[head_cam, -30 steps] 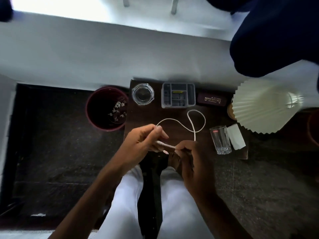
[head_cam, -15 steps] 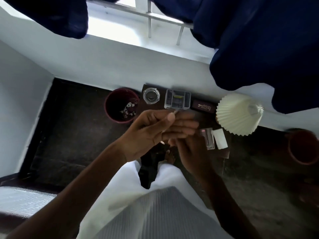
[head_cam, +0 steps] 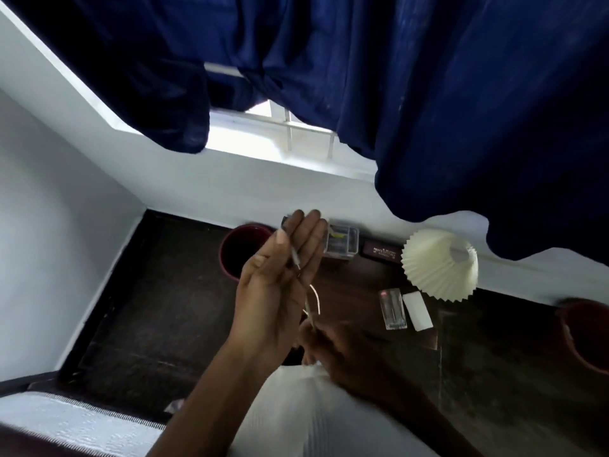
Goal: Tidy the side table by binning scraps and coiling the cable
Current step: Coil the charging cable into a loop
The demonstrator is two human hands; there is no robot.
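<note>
A white-clothed lap (head_cam: 296, 410) fills the bottom of the view, and both forearms reach forward over it. The right hand (head_cam: 346, 352) sits lowest and nearest, motion-blurred, knuckles up, its fingers curled in; it appears to pinch the thin white cable (head_cam: 314, 300) at its fingertips, though the blur hides the exact grip. From there the cable rises in a small loop to the left hand (head_cam: 280, 291), which is raised higher, wrist bent back, palm turned toward the right with the four fingers straight and close together, pointing away from the body. Its thumb (head_cam: 280, 240) lies across the palm side and presses the cable's plug end against the fingers, so the plug runs slantwise along them. The whole cable hangs in the air between the two hands, above the near edge of the dark wooden side table (head_cam: 349, 285). On the table stand a clear tumbler (head_cam: 392, 308) with a white card (head_cam: 417, 311) just beside it, then a pleated cream lampshade (head_cam: 440, 263), a dark case (head_cam: 382, 253) and a clear compartment box (head_cam: 342, 242) along the wall. A maroon bin (head_cam: 237, 252) stands on the floor left of the table, partly behind the left hand. Blue curtains (head_cam: 395, 94) hang over the window beyond
</note>
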